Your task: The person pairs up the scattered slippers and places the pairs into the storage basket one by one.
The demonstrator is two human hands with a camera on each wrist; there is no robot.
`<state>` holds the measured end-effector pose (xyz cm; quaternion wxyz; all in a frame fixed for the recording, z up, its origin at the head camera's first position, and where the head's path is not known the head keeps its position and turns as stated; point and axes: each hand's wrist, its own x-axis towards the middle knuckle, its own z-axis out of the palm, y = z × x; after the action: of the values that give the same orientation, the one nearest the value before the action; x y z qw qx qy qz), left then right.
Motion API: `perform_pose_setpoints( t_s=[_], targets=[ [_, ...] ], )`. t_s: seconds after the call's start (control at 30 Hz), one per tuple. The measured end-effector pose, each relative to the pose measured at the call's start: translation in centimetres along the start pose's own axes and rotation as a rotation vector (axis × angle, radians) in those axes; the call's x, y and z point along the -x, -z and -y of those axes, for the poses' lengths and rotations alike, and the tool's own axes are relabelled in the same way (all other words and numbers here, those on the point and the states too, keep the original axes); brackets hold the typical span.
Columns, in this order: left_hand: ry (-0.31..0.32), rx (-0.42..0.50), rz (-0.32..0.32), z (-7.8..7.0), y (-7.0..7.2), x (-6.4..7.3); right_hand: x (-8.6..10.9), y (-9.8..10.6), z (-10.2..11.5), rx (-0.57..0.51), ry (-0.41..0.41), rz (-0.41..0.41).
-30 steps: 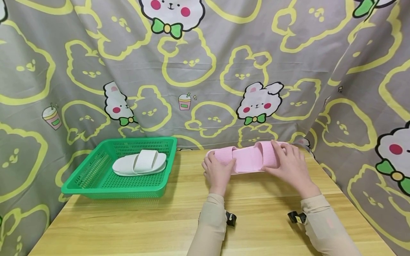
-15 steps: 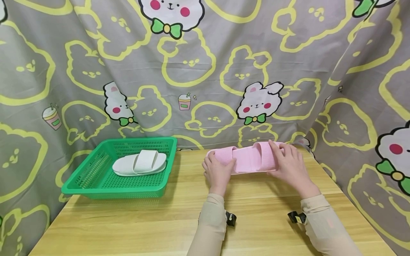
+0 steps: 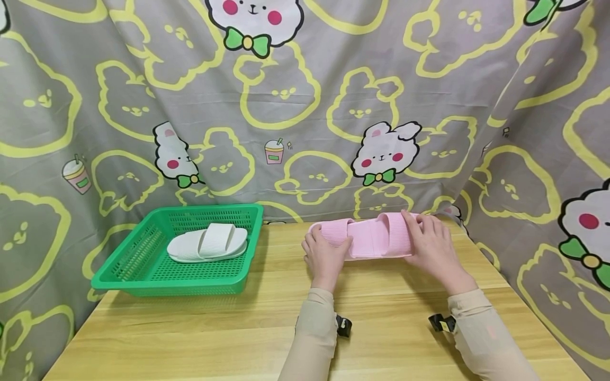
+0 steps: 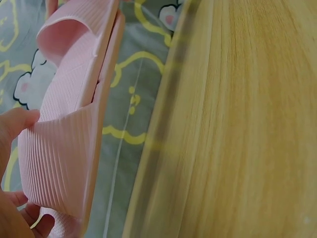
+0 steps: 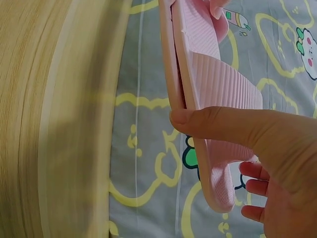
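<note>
Two pink slippers lie end to end and overlapping at the back of the wooden table in the head view. My left hand (image 3: pixel 325 258) grips the left slipper (image 3: pixel 333 233) across its ribbed strap; its thumb (image 4: pixel 22 119) sits at one strap edge and its other fingers at the opposite edge. My right hand (image 3: pixel 436 251) holds the right slipper (image 3: pixel 397 235). In the right wrist view the right thumb (image 5: pixel 213 121) presses along the sole edges, with the fingers round the far side of the strap. A narrow dark gap shows between the two soles.
A green plastic basket (image 3: pixel 190 287) stands at the left, with a white slipper (image 3: pixel 216 241) inside it. Behind the wooden table (image 3: pixel 229 338) hangs a grey curtain (image 3: pixel 314 111) printed with yellow outlines and rabbits. Black wrist cameras are strapped under both forearms.
The right thumb has slid rightward along the front of the right slipper, out of sight in the head view. The pink slippers have shifted very slightly; the left hand keeps its grip.
</note>
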<state>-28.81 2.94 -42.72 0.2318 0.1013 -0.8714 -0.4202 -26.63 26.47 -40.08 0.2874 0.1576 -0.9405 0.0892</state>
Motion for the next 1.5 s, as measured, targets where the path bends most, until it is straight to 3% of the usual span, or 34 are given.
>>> perform_pose_setpoints(
  t_s=[0.43, 1.07, 1.5],
  targets=[
    [-0.048, -0.023, -0.002, 0.09, -0.12, 0.04, -0.04, -0.02, -0.22, -0.018, -0.014, 0.030],
    [-0.040, -0.049, 0.005, 0.23, -0.16, -0.02, 0.04, -0.03, -0.15, -0.032, 0.021, 0.107],
    [-0.043, -0.029, 0.029, 0.20, -0.18, 0.00, 0.10, -0.23, -0.03, -0.033, 0.025, 0.101]
  ],
)
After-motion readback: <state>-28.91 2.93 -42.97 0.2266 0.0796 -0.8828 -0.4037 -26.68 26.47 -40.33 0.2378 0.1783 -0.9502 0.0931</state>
